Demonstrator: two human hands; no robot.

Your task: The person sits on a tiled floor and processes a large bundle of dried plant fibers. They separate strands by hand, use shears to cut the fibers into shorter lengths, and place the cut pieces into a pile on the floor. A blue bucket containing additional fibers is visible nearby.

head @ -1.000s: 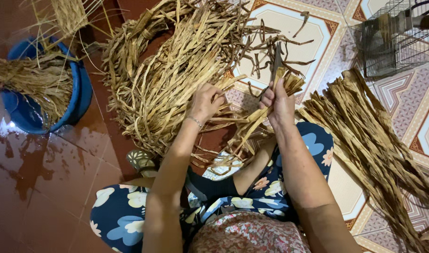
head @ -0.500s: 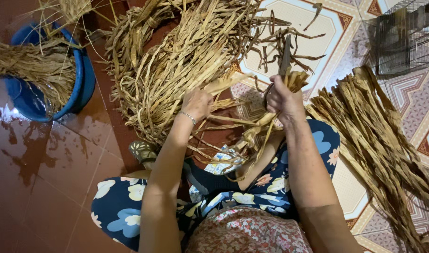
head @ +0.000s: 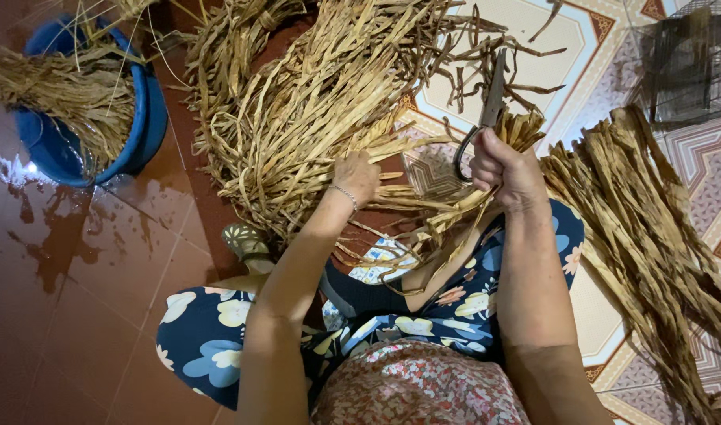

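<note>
Right hand point(head: 508, 169): fingers curled tight around the dark looped handles of a pair of scissors point(head: 480, 118). The blades point up and away from the person, past the knuckles. The same fist pinches a bunch of dried leaf strips point(head: 463, 212); the short cut ends fan out just above the fingers, beside the blades, and the longer part trails down and left from under the palm across the lap.

Left hand point(head: 357, 175): fingers bent and closed on strips at the near edge of the large heap of dried strips point(head: 313, 102). Whether the fingertips pinch one strip or several cannot be told; they are buried in the material. A thin bracelet point(head: 344, 194) sits on that wrist. The two hands are near each other, with loose strips running between them.

Surroundings: the heap spreads across the floor ahead of both hands. A second, flatter pile of strips point(head: 652, 236) lies to the right, beside the right forearm. A blue basin point(head: 77, 142) holding finer straw-like fibre stands well apart at upper left on wet red floor tiles point(head: 69, 275). A wire cage point(head: 691, 63) stands at upper right on the patterned tiles. The person sits in floral trousers point(head: 211, 330), a sandal point(head: 246, 244) showing below the left forearm.
</note>
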